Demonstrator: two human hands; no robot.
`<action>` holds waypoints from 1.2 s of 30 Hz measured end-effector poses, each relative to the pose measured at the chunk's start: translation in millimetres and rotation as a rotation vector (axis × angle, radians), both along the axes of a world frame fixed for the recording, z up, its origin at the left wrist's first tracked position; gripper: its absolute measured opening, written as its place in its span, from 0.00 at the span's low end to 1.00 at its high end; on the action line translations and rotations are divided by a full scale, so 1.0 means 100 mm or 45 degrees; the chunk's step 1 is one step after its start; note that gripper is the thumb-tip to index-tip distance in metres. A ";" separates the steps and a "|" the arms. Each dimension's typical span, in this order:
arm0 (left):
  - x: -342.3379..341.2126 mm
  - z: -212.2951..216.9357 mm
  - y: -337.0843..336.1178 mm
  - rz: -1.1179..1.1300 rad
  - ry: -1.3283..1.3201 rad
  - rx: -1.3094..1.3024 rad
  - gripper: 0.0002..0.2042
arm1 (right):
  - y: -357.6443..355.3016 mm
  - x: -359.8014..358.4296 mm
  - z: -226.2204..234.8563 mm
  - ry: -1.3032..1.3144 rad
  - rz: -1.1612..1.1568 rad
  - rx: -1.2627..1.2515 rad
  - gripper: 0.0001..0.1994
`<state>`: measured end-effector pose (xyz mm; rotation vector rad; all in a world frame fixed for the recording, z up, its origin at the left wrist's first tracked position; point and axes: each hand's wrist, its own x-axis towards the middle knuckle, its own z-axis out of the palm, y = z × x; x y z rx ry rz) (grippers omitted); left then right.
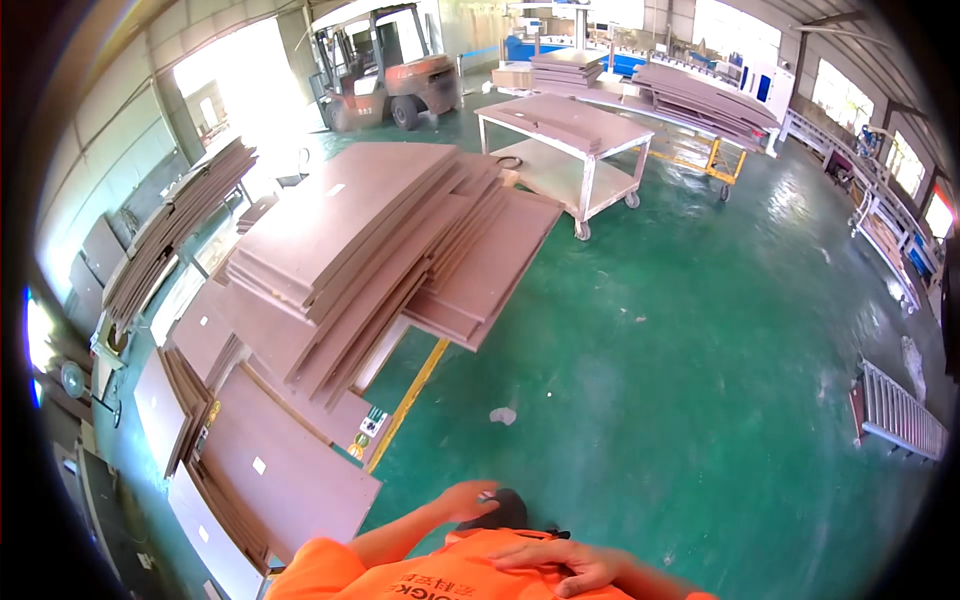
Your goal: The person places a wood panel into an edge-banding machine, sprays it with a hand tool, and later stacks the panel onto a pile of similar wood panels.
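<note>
My left hand (466, 502) is low in the middle of the view, next to a dark rounded shape (507, 511), probably my shoe or trouser leg. Its thumb and fingers look apart, with no held thing visible. Across the front of my orange shirt (440, 575) lies my right hand (562, 562), fingers stretched out and flat on the cloth. Ahead on the left rises a large stack of brown-grey boards (345, 215), its layers unevenly shifted. Lower boards (285, 450) with small white labels spread from it toward my left side.
A white wheeled cart (590, 180) carries boards beyond the stack. A yellow-framed trolley (722, 160) stands behind it. An orange forklift (385, 85) is parked at the back left. More boards (175, 235) lean left. A roller conveyor section (902, 410) lies right on the green floor (660, 370).
</note>
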<state>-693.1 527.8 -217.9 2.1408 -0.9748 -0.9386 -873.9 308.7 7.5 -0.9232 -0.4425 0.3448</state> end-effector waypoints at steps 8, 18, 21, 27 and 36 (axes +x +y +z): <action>1.67 -0.51 -1.66 0.404 0.062 0.000 0.13 | -2.00 2.25 -0.14 -0.018 0.159 -0.014 0.15; 4.22 0.29 -3.46 0.838 0.107 -0.316 0.22 | -3.81 5.17 0.07 -0.012 0.405 0.096 0.14; 4.75 0.25 -3.74 0.947 -0.033 -0.222 0.21 | -4.21 6.14 -0.09 -0.006 0.589 0.137 0.14; 5.62 -0.03 -4.52 1.525 -0.105 -0.157 0.17 | -4.90 8.05 -0.45 -0.008 0.979 0.285 0.13; 6.37 -0.03 -5.34 1.984 -0.483 0.537 0.22 | -5.43 9.84 -0.46 0.018 1.468 0.556 0.15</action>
